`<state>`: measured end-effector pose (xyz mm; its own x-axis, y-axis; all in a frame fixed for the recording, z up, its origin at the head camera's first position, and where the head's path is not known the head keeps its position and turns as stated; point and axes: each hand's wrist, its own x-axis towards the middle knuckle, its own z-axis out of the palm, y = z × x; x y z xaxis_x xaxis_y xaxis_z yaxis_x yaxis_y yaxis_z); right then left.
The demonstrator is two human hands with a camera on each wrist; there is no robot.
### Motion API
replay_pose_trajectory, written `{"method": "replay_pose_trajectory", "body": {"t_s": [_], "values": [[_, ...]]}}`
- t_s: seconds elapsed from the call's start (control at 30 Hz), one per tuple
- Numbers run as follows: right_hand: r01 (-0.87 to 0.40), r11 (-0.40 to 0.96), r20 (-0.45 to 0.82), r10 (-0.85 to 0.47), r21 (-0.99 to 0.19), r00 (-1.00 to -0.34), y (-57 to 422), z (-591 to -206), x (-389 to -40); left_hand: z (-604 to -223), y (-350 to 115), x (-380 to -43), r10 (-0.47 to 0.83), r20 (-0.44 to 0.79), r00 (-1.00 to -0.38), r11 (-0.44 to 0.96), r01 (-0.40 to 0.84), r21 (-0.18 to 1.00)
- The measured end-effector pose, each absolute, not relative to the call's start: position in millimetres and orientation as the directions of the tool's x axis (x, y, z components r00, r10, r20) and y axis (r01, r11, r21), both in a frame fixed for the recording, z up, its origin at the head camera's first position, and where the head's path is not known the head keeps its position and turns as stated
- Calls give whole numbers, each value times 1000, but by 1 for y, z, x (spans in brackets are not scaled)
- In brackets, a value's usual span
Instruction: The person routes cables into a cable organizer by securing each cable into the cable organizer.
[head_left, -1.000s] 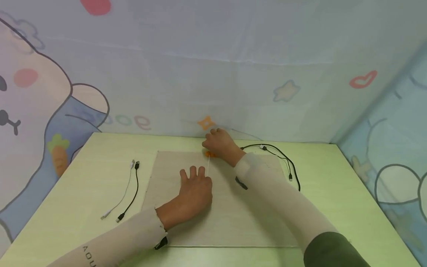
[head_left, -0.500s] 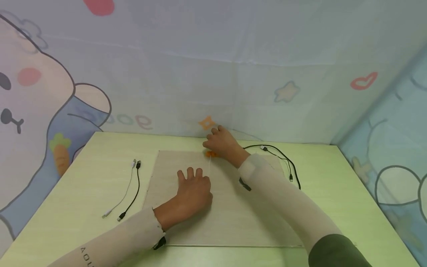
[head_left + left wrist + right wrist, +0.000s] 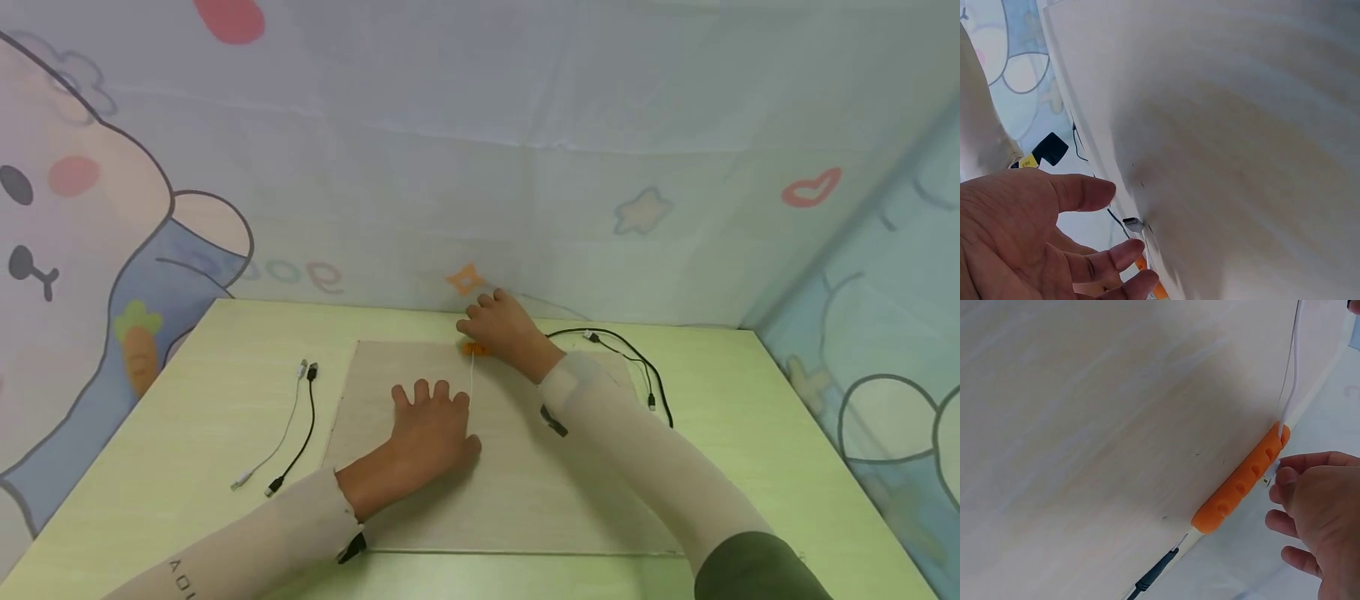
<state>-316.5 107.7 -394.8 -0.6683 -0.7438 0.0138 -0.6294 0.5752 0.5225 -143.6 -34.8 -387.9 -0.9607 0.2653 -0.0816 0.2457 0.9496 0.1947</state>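
An orange slotted cable holder (image 3: 1241,484) lies at the far edge of the wooden board (image 3: 555,492). A white cable (image 3: 1296,369) sits in its end slot and runs back toward my left hand (image 3: 431,433). Beyond the holder, my right hand (image 3: 502,327) pinches the cable's small white end (image 3: 1273,469) between thumb and index finger. My left hand hovers over the board with thumb and fingers apart. In the left wrist view a plug (image 3: 1133,224) shows in the gap past the thumb (image 3: 1088,192), not gripped.
One white cable (image 3: 285,425) and one black cable (image 3: 303,442) lie on the table left of the board. Longer black cables (image 3: 637,350) lie at the back right. A printed cloth wall (image 3: 420,150) stands right behind the table.
My left thumb has come away from the index finger, and the left hand has shifted slightly left, letting go of the cable. The right hand stays almost in place at the holder.
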Motion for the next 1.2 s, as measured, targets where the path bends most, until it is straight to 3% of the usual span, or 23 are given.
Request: {"method": "replay_pose_trajectory", "body": {"t_s": [0.2,0.5,0.67,1.2], "values": [[-656,618,52,-744,433,-667,106,-398,-313,-389,-39,-139,256,-46,-966,946,240,216],[-670,702,37,-697,243,-716,93,-400,-305,-392,-53,-134,220,-2,-975,949,214,232],[-688,700,55,-707,192,-705,86,-404,-300,-395,-62,-131,195,-8,-981,951,187,247],[-728,617,99,-779,300,-619,60,-415,-267,-391,-83,-119,185,-11,-983,952,177,251]]}}
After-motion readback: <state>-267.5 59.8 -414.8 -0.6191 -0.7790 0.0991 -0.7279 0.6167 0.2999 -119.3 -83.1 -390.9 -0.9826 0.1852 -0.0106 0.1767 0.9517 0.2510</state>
